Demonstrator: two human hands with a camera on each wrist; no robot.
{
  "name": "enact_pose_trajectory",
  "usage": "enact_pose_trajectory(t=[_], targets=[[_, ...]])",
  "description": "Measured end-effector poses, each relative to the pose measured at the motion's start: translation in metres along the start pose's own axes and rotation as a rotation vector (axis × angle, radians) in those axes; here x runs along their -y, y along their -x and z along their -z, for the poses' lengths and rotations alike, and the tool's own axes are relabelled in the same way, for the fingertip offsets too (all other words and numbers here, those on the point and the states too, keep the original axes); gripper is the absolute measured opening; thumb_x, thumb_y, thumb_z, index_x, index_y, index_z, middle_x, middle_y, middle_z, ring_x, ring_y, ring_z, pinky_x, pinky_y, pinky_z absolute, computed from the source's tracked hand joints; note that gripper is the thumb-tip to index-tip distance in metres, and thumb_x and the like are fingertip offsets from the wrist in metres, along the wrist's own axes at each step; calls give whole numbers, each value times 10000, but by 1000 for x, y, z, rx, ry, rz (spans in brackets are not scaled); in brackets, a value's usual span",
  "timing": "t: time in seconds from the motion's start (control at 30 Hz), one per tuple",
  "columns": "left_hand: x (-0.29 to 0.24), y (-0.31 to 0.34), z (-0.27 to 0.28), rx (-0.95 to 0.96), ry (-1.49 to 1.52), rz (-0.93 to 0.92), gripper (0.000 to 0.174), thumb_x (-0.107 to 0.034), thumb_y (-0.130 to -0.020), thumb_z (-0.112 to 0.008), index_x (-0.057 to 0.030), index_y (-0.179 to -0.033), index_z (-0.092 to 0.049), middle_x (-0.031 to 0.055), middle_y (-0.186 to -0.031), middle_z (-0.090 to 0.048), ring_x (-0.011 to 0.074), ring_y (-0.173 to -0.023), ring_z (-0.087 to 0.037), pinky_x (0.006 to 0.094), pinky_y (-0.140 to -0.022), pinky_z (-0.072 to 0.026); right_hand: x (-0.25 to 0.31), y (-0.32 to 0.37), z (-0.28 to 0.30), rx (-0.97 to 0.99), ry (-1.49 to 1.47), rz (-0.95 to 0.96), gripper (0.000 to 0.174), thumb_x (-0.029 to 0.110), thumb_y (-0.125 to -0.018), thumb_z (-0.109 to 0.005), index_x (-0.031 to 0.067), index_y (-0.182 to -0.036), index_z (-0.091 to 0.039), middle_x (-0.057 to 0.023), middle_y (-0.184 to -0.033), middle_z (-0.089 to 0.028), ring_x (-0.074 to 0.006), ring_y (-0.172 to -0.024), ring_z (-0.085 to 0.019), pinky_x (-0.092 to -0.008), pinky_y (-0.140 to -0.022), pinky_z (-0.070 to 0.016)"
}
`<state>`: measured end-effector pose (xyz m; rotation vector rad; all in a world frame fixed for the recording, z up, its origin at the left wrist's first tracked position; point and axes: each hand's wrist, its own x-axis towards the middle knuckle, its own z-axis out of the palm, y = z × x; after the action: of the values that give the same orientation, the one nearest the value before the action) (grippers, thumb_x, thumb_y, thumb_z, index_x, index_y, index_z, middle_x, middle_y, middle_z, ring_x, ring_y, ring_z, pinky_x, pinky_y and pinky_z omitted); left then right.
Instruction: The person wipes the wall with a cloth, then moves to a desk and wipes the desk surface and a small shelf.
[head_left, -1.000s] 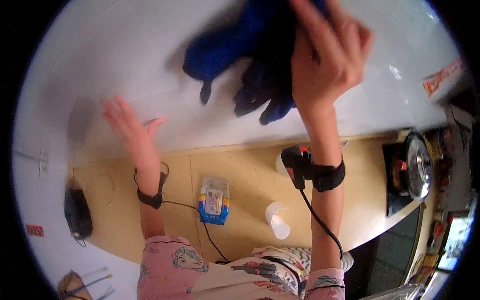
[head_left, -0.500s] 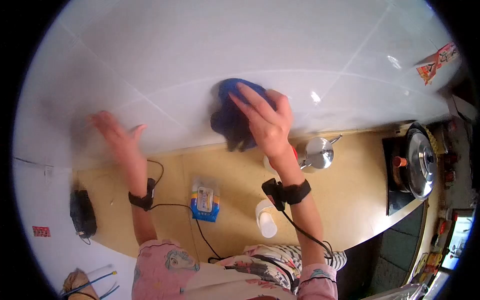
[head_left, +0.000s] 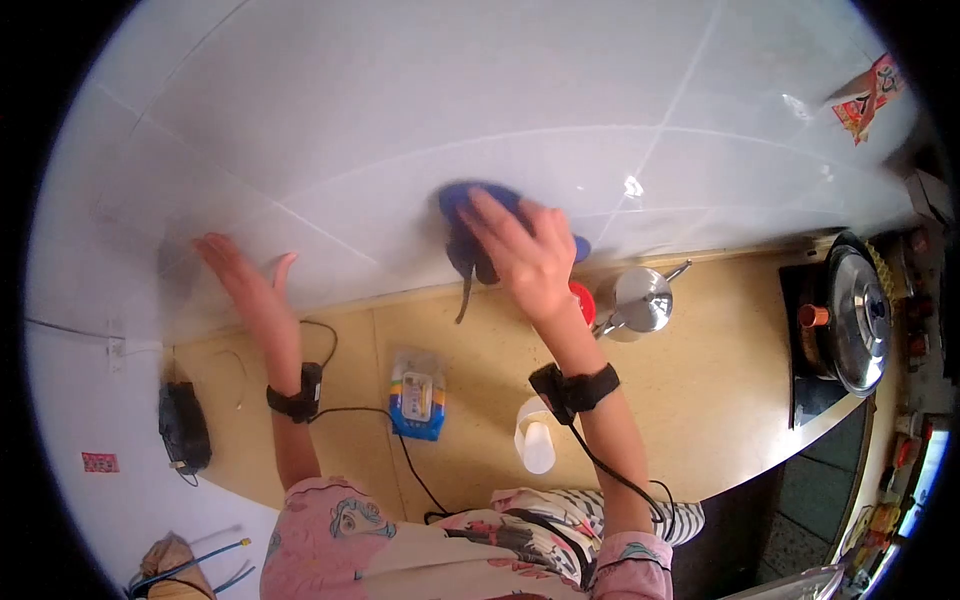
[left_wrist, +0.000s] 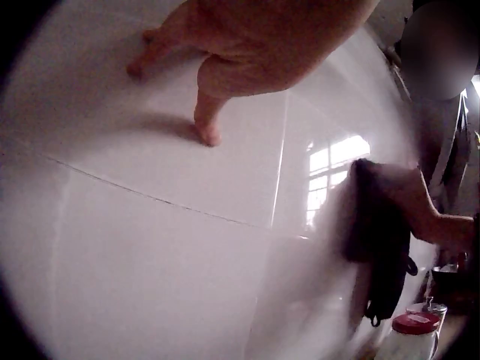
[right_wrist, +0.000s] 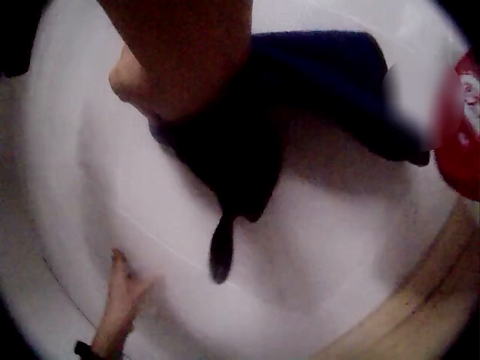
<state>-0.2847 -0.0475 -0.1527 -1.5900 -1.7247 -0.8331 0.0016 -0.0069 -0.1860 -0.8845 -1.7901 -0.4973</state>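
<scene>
My right hand (head_left: 528, 258) grips a dark blue cloth (head_left: 460, 235) bunched against the white tiled wall (head_left: 400, 90), its fingers bent over the cloth. A narrow loop of the cloth (right_wrist: 221, 251) dangles in the right wrist view. Farther left, my left hand (head_left: 250, 295) rests on the wall with fingers extended and thumb apart, holding nothing. The left wrist view shows that hand (left_wrist: 247, 49) with its fingertips at the tiles, and the cloth (left_wrist: 379, 247) at the right. Much of the right palm is hidden.
Below the wall, the yellowish counter (head_left: 700, 400) bears a wipes pack (head_left: 417, 395), a white cup (head_left: 536, 445), a red-lidded jar (head_left: 581, 302), a steel kettle (head_left: 640, 303) and a lidded pan (head_left: 858, 320). A black cable (head_left: 410, 465) crosses its left part.
From one second ago, my right hand and the cloth have moved down and left in the head view, with little further shift since half a second ago. My left hand stays by the wall.
</scene>
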Motion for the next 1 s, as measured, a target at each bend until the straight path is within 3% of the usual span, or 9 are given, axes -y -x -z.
enact_pose_trajectory(t=[0.2,0.3,0.43,0.53,0.6,0.63,0.77,0.83,1.0], targets=[[0,1,-3,-10,9,-30,931,-217,-685,-733,-45,-1395,-155,245,-1440,-87,384,-1325,-152,422,-1048,-271,4,27,-8,135,38,93,220,71,-665,-624,93,-875,-687,12,-1093,-580,-170,-779,-494,-270,-574,-377],[-3,0,-2,14,27,39,932,-260,-700,-724,-50,-1400,-146,245,-1440,-101,366,-1327,-167,415,-1047,-277,12,-16,4,-40,8,-40,341,66,-580,-608,112,-907,-692,17,-1094,-599,-162,-740,-499,-245,-582,-407],[-22,0,19,158,-116,196,967,-344,-702,-717,-52,-1407,-125,216,-1449,-111,334,-1330,-183,399,-1037,-298,-8,-31,-7,-203,-61,-28,395,68,-556,-586,134,-930,-694,31,-1071,-621,-160,-704,-493,-240,-601,-431],[-25,-1,15,177,-213,296,934,-408,-717,-702,-57,-1403,-174,174,-1455,-150,297,-1322,-233,380,-1020,-324,-10,9,-11,50,-35,47,353,89,-598,-599,150,-932,-693,58,-1109,-597,-163,-740,-490,-265,-598,-407],[-24,-6,13,0,163,294,826,-413,-741,-690,-51,-1367,-293,147,-1431,-249,283,-1304,-285,372,-1011,-334,-10,48,-16,184,-65,64,326,92,-609,-604,151,-917,-694,67,-1107,-590,-164,-747,-490,-275,-595,-400],[-26,-11,20,-28,179,338,672,-390,-799,-637,-23,-1307,-396,165,-1364,-372,285,-1279,-335,354,-1004,-341,-14,63,-17,297,-54,90,300,96,-621,-608,151,-902,-695,76,-1105,-583,-165,-753,-490,-284,-591,-393],[-67,-45,59,-212,371,457,552,-356,-851,-576,-15,-1268,-450,172,-1298,-455,313,-1264,-353,365,-1014,-317,-18,89,-17,383,3,15,264,83,-612,-622,138,-861,-690,71,-1074,-582,-163,-733,-484,-284,-589,-410],[-81,-70,55,-507,254,-76,505,-284,-898,-507,-42,-1324,-382,191,-1355,-376,357,-1299,-272,425,-1050,-227,-13,68,-5,307,6,-29,275,72,-607,-617,135,-864,-691,66,-1072,-586,-160,-722,-485,-276,-583,-419],[-120,-73,-30,-452,343,-115,618,-221,-835,-521,-44,-1371,-269,217,-1439,-173,429,-1324,-128,544,-1047,-116,-10,-43,36,-160,33,-135,366,29,-565,-576,116,-901,-692,32,-1029,-627,-162,-643,-481,-255,-559,-443]])
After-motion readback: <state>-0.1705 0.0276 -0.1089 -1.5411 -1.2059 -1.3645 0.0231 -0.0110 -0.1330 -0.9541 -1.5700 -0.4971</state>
